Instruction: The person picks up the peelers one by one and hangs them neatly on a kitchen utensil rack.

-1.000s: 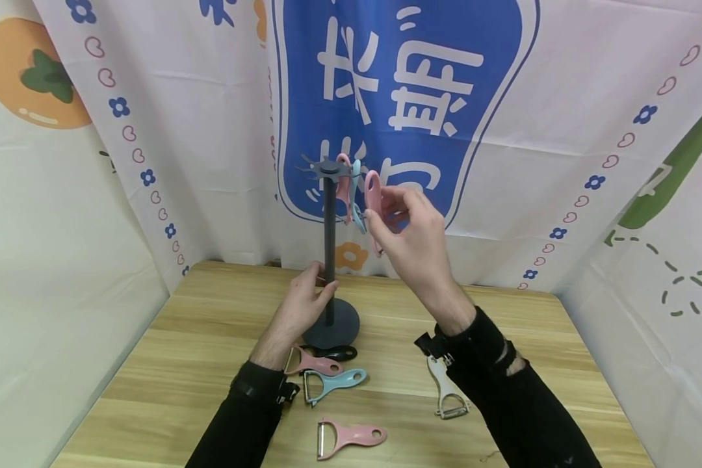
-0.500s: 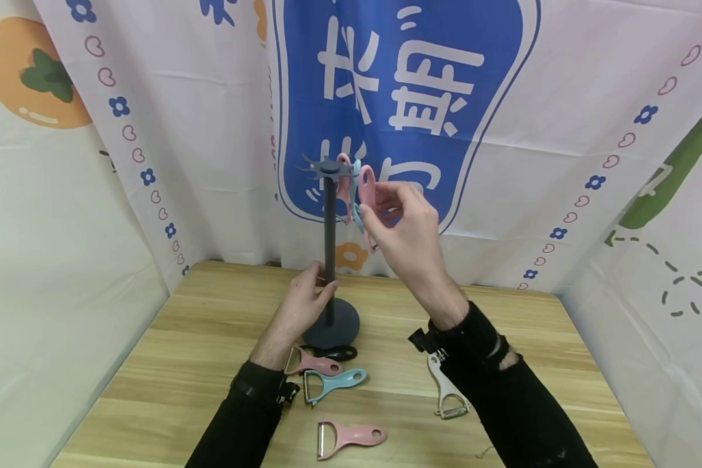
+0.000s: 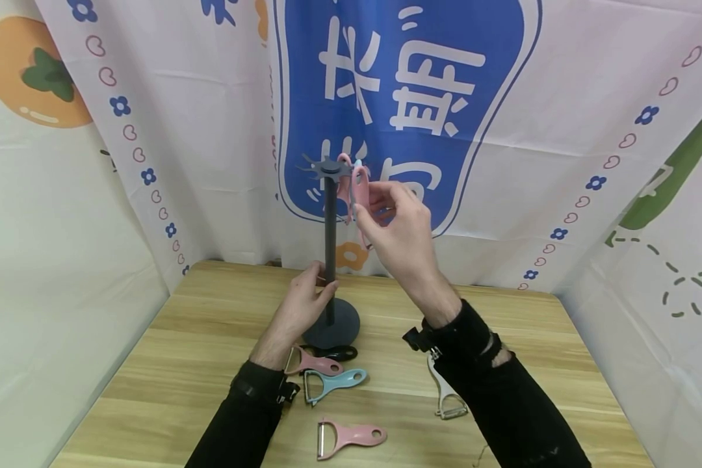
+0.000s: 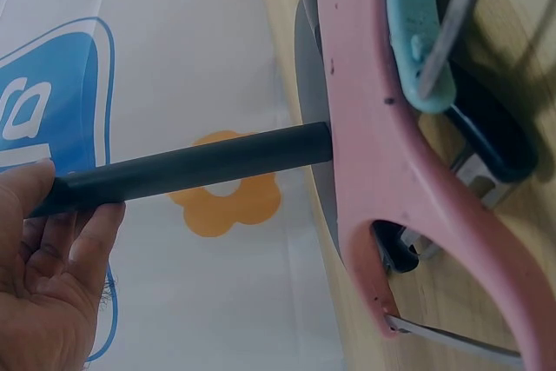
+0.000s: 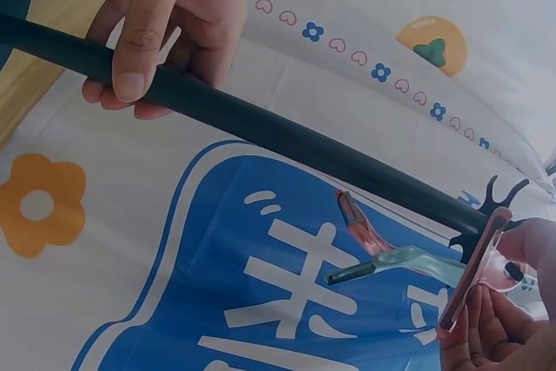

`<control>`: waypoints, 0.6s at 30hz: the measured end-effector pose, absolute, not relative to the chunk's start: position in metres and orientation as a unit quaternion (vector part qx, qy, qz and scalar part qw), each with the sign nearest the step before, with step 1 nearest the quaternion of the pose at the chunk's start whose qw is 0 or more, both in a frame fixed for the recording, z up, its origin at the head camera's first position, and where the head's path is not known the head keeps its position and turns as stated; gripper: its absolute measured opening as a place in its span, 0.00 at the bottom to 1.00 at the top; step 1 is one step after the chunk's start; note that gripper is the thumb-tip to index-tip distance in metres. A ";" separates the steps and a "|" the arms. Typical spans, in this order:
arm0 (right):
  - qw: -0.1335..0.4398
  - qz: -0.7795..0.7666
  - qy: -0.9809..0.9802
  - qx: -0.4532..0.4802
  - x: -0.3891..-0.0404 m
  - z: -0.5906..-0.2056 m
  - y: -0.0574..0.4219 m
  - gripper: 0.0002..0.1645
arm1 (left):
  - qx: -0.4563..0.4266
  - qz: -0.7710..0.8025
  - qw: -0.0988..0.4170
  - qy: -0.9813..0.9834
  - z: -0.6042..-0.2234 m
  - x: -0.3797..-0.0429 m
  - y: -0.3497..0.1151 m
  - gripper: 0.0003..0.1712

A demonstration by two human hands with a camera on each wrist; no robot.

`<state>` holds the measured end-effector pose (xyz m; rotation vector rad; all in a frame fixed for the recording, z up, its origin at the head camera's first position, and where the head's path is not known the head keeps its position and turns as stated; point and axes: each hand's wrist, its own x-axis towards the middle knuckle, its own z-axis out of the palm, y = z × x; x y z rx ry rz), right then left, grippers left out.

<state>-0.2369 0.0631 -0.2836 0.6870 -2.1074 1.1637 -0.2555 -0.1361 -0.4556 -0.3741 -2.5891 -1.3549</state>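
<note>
My left hand (image 3: 304, 302) grips the lower pole (image 3: 330, 227) of a dark hook stand, thumb on one side and fingers behind. My right hand (image 3: 406, 237) pinches a pink peeler (image 3: 361, 185) upright at the stand's hooked top (image 3: 327, 169). In the right wrist view this peeler (image 5: 473, 275) stands nearly edge-on, with a dark hook tip (image 5: 514, 272) showing by its handle. Beside it a light blue peeler (image 5: 408, 258) and another pink peeler (image 5: 360, 228) hang from the hooks. The held peeler covers most of the blue one in the head view.
Beside the round base (image 3: 339, 328) lie a black peeler (image 3: 339, 353), a pink peeler (image 3: 322, 365) and a light blue peeler (image 3: 339, 383). Another pink peeler (image 3: 357, 435) lies nearer the front. A white peeler (image 3: 446, 390) is partly behind the right sleeve. A printed curtain (image 3: 222, 130) hangs behind.
My right hand has moved left with the pink peeler, bringing it up to the hooks and over the hanging light blue one. The left hand has stayed on the pole.
</note>
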 end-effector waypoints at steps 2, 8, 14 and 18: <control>0.312 0.440 -0.801 0.260 -0.238 -0.284 0.062 0.23 | -0.127 -0.459 0.098 -0.874 -0.456 -0.256 -0.136 0.11; 0.309 0.443 -0.801 0.257 -0.240 -0.287 0.059 0.23 | -0.129 -0.456 0.099 -0.875 -0.456 -0.256 -0.136 0.12; 0.308 0.447 -0.800 0.256 -0.242 -0.290 0.057 0.23 | -0.130 -0.453 0.098 -0.877 -0.456 -0.257 -0.137 0.12; 0.305 0.451 -0.799 0.254 -0.243 -0.291 0.056 0.24 | -0.130 -0.453 0.098 -0.876 -0.456 -0.257 -0.137 0.12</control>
